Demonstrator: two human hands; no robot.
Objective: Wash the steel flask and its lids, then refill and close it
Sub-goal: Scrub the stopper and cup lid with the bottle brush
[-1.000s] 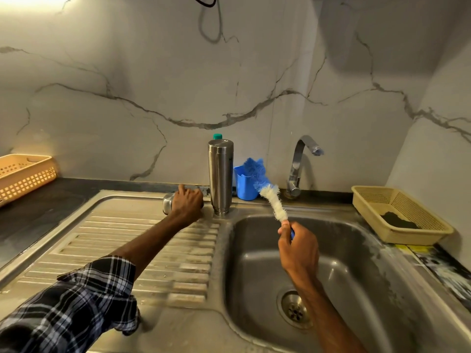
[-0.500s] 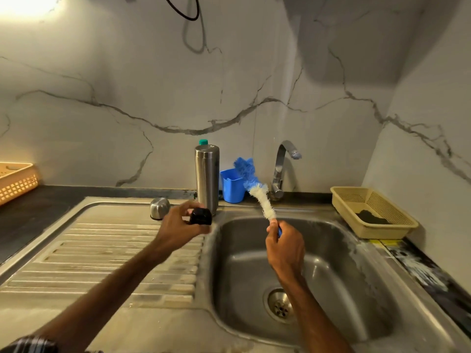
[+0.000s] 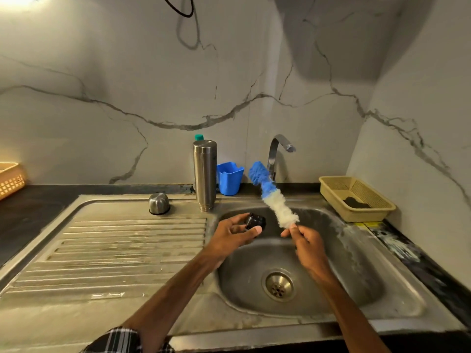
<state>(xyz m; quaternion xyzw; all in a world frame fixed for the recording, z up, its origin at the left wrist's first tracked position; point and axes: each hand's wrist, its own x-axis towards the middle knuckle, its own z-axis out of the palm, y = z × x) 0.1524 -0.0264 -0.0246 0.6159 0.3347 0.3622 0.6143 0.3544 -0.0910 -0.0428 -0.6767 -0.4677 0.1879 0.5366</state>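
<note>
Left hand (image 3: 234, 234) pinches the black inner lid (image 3: 255, 221) above the sink's (image 3: 354, 273) left rim; right hand (image 3: 309, 244) grips the bottle brush (image 3: 274, 201), its long axis slanting up and far-left. Steel flask (image 3: 205, 174) stands upright at the far rim, between steel cap (image 3: 159, 203) and blue cup (image 3: 229, 178); open basin lies beneath both hands

We see a tall cylindrical silver steel flask (image 3: 204, 174), and just right of it a bright blue plastic cup (image 3: 229, 178). Further right of the flask, the long bottle brush (image 3: 272, 197) is blue at its tip and white lower down. Left of the flask we note a domed silver steel cap (image 3: 159, 203); in front of the flask, a small round black lid (image 3: 255, 221). Far right of the flask we find a beige mesh plastic basket (image 3: 356, 197). Behind the flask, the white marble wall (image 3: 102, 72) carries grey veins.
</note>
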